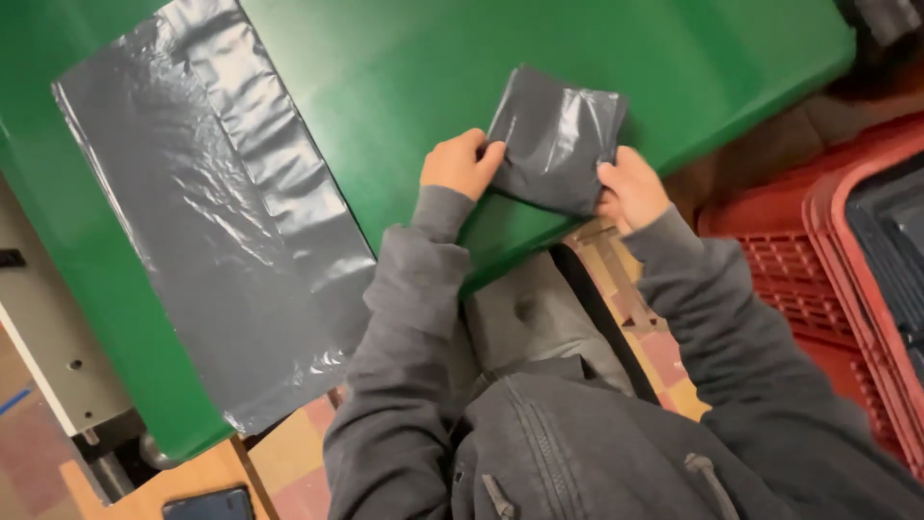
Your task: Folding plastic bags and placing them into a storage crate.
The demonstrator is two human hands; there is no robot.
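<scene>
Green counter (539,58) under both hands. Left hand (460,164) and right hand (630,188) each pinch shut on one side of a folded grey plastic bag (556,140) near the counter's front edge. Press creases flat, keep edges aligned. Its long axis tilts slightly, pointing away from the person. Big flat grey bag (212,212) lies well apart at left; red crates (828,212) at right.

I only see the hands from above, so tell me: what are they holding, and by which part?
Both hold a folded grey plastic bag on the green table: left hand at its left edge, right hand at its lower right corner.
</scene>
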